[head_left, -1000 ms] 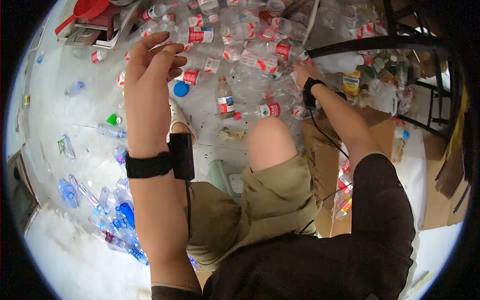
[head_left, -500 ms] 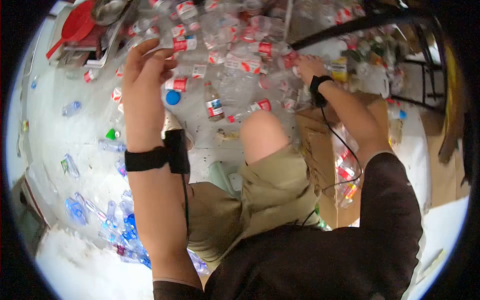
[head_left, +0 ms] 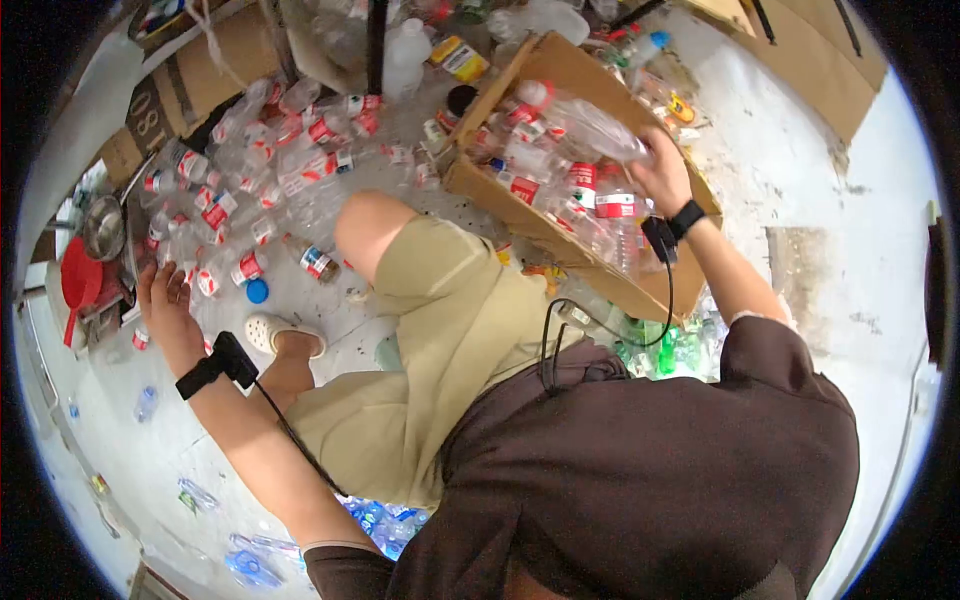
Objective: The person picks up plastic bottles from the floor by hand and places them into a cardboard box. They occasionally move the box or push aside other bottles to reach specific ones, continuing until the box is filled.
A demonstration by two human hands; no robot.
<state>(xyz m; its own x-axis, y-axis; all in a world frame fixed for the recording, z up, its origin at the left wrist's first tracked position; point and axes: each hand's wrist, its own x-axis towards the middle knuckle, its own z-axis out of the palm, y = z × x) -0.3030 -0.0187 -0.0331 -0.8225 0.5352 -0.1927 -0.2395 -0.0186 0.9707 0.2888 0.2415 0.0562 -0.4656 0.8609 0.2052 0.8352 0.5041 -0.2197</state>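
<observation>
Shirt and shorts: a dark shirt (head_left: 660,450) filled the nearest part of the view, with khaki shorts (head_left: 420,400) beyond it.
Blue bottles: a cluster of blue bottles (head_left: 385,520) lay on the floor just beside the shorts.
Green bottles: green bottles (head_left: 670,350) lay past the near end of the box.
Left hand: the left hand (head_left: 172,318) hung near the pile's edge, its fingers apart and loosely bent, with nothing visible in them.
Right hand: the right hand (head_left: 660,175) was over the box, its fingers curled round the near end of a clear bottle (head_left: 600,128); how firmly they pressed could not be told.
Clear bottle: it lay slantwise above the other bottles, within the box's outline.
Box: the cardboard box (head_left: 500,207) was uncovered and well filled with red-labelled bottles.
Step in hand: it looked like the placing of one bottle among those in the box.
Next move: it seemed to call for settling that bottle low, then loosening the fingers, with the wrist cable (head_left: 669,300) kept off the rim.
Floor pile: loose bottles (head_left: 300,170) lay heaped beyond the knee, a blue cap (head_left: 257,291) at their near edge.
Far side: a red pan (head_left: 80,275) and a white jug (head_left: 407,55) stood out around the heap.
</observation>
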